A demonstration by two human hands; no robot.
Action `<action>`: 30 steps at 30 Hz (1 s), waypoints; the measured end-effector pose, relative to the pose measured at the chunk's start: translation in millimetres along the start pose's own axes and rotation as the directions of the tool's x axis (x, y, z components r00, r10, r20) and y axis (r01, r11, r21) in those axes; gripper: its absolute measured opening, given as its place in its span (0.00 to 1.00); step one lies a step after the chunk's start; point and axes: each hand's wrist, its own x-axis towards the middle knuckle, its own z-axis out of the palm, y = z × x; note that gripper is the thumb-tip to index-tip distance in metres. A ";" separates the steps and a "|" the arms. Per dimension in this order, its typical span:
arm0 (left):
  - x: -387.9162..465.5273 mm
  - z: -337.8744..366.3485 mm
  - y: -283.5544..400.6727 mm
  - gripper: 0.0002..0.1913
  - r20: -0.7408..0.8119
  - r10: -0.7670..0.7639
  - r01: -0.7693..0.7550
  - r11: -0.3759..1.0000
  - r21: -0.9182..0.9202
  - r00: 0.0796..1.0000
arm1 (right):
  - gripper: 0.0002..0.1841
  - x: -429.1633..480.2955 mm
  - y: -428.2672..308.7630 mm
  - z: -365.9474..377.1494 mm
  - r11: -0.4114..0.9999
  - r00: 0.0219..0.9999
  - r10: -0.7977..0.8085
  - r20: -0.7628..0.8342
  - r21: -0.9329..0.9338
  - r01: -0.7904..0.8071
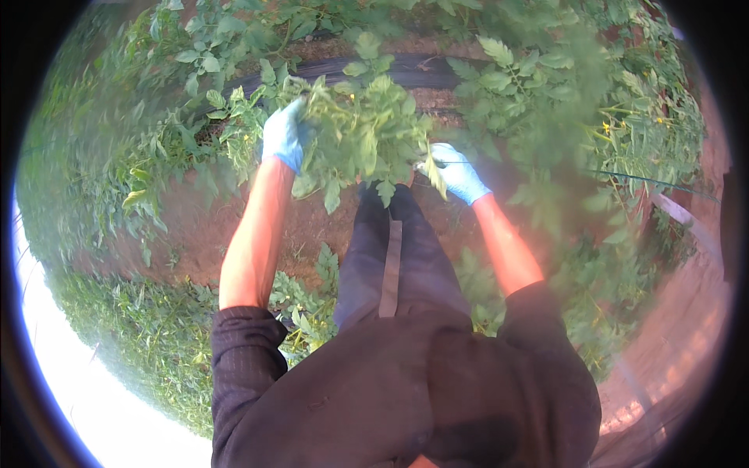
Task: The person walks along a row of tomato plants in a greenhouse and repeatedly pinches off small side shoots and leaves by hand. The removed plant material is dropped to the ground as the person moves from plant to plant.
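A leafy tomato plant stands in front of me, between my two gloved hands. My left hand, in a light blue glove, is at the plant's upper left side; leaves hide its fingers, so its grip cannot be made out. Lower down on the right, my right hand, in a matching glove, has its fingers curled beside a drooping pale leaf. A thin green twine runs from near this hand towards the right. What the right fingers hold is too blurred to tell.
Dark plastic mulch film lies on the soil behind the plant. More tomato plants grow at the left, and others with yellow flowers at the right. Brown soil runs between the rows. A pale post or strip leans at the right.
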 end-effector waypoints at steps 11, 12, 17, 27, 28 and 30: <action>3.8 135.8 35.9 0.10 0.227 -0.173 0.112 0.960 0.258 0.958 | 0.14 -1.5 -44.5 -51.5 0.963 0.923 0.188 -0.336 0.247 -0.106; 0.6 139.4 35.1 0.11 0.256 -0.162 0.096 0.963 0.252 0.953 | 0.15 -2.2 -38.9 -61.0 0.924 0.892 0.235 -0.387 0.374 -0.081; -15.0 143.8 24.1 0.12 0.314 -0.196 0.136 0.970 0.202 0.929 | 0.17 9.2 -37.0 -75.7 0.968 0.857 0.249 -0.450 0.108 -0.225; -2.5 223.3 5.8 0.19 0.701 -0.039 -0.563 0.564 0.604 0.712 | 0.16 35.2 -85.7 -0.9 0.966 0.969 -0.115 -0.218 -0.254 0.058; -7.8 233.2 6.6 0.22 0.742 -0.072 -0.649 0.432 0.625 0.667 | 0.15 44.7 -84.6 1.6 0.961 0.986 -0.006 -0.168 -0.275 -0.041; -17.8 247.5 13.9 0.35 0.815 -0.102 -0.754 0.328 0.569 0.571 | 0.13 63.2 -75.8 -3.0 0.935 0.994 0.097 -0.059 -0.336 -0.111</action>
